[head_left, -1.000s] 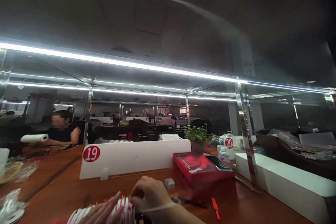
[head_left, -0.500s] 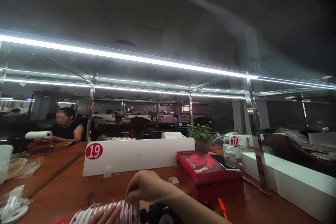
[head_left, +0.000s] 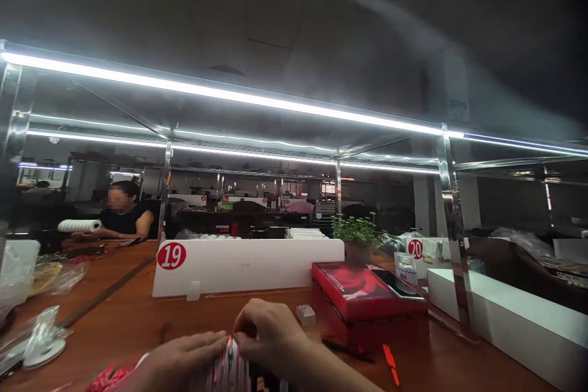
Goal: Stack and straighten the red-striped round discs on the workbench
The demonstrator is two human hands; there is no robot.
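At the bottom of the head view is a white ribbed roll (head_left: pixel 226 370) with pink cord around it, partly covered by my hands. My left hand (head_left: pixel 181 355) lies over its left side, fingers stretched out nearly flat and tips at the top edge. My right hand (head_left: pixel 269 327) is bent at the wrist above the roll's right end, thumb and fingers pinched together. Whatever is between those fingertips is too small or hidden to make out. A bundle of pink-red cord (head_left: pixel 113 378) shows at the left, beside my left forearm.
A white divider (head_left: pixel 257 266) marked 19 stands behind, with a red box (head_left: pixel 349 294) and a phone (head_left: pixel 399 285) on it to the right. Nearby lie a small clear case (head_left: pixel 305 313) and an orange tool (head_left: pixel 391 364). A co-worker (head_left: pixel 126 214) sits far left holding a white roll (head_left: pixel 79 226).
My left hand has come up and right over the roll, its fingers now close to the right hand. The right hand has shifted slightly right. The view has turned a little left.
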